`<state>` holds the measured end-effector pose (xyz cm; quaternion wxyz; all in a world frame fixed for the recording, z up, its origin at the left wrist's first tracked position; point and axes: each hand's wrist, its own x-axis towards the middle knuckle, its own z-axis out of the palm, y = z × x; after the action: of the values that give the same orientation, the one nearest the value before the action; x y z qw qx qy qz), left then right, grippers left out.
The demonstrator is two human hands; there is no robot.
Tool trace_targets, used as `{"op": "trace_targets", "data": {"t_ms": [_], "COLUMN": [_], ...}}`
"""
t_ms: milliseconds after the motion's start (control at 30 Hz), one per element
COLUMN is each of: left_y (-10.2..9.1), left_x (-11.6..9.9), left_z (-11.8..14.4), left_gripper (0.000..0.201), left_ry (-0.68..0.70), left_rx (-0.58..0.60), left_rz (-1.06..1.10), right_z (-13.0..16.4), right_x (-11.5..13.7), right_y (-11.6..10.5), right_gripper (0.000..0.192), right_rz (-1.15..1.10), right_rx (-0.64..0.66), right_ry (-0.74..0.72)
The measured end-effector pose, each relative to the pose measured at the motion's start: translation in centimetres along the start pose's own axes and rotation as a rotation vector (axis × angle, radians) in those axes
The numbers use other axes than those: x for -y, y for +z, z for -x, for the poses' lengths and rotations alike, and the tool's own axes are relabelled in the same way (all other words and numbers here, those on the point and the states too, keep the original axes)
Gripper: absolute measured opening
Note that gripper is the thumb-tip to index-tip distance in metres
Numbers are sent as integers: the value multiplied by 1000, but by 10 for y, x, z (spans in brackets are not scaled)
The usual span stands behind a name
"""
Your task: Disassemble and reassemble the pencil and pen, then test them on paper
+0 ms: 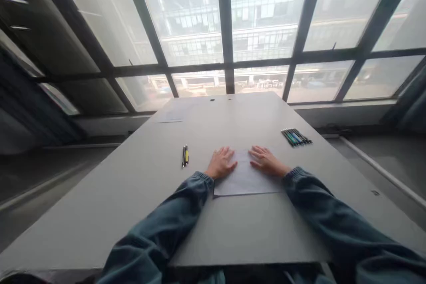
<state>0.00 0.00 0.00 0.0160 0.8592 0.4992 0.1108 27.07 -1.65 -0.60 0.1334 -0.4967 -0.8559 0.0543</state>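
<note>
Two hands lie flat on a sheet (245,178) of pale paper in the middle of a grey table (140,195). The left hand (221,163) rests palm down on the sheet's left side, fingers spread and straight, gripping nothing. The right hand (267,161) rests palm down on the sheet's right side, likewise open with the fingers stretched out and pointing inward toward the other hand. The fingertips of the two hands are near each other but apart, with a strip of bare paper between them. Both arms wear dark blue-green sleeves (186,199) with gathered cuffs, and they reach in from the near edge of the table.

The sheet lies flat, its near edge roughly parallel to the table's near edge, and its far part is covered by the hands. Whether it is a single sheet or folded cannot be told.

Left of the left hand, well apart from the sheet, lie two pens (185,155) side by side, one dark and one with yellow on it. To the right and farther back, a row of pens (296,136) lies close together at a slant, some green and blue. At the far left of the table lies another pale sheet (169,117). Beyond the table stands a large window (226,22) with dark frames, showing a building outside.
</note>
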Motion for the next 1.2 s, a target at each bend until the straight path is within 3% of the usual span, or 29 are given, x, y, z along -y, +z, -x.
{"op": "trace_targets", "data": {"t_ms": [267, 467, 567, 633, 700, 833, 967, 1200], "left_y": [3, -12, -35, -52, -69, -89, -84, -57], "left_x": [1, 16, 46, 76, 108, 164, 187, 181], "left_z": [-1, -8, -16, -18, -17, -2, 15, 23], "left_gripper": [56, 45, 45, 45, 44, 35, 21, 31], "left_ry": [-17, -67, -139, -203, -336, -603, -689, -850], "left_rx": [-50, -240, -295, -270, -219, -238, -252, -314], "left_rz": [79, 170, 218, 224, 229, 211, 169, 44], "right_z": [0, 1, 1, 1, 0, 0, 0, 1], "right_x": [-3, 6, 10, 11, 11, 8, 7, 7], "right_y": [3, -4, -9, -11, -11, -9, -7, -7], "right_gripper": [59, 53, 47, 44, 42, 39, 37, 35], "right_rz": [13, 56, 44, 30, 18, 7, 9, 8], "right_rx": [-47, -190, -293, -348, -379, -387, -392, -398], "right_ry": [-7, -79, -89, -80, -72, -71, -74, -77]}}
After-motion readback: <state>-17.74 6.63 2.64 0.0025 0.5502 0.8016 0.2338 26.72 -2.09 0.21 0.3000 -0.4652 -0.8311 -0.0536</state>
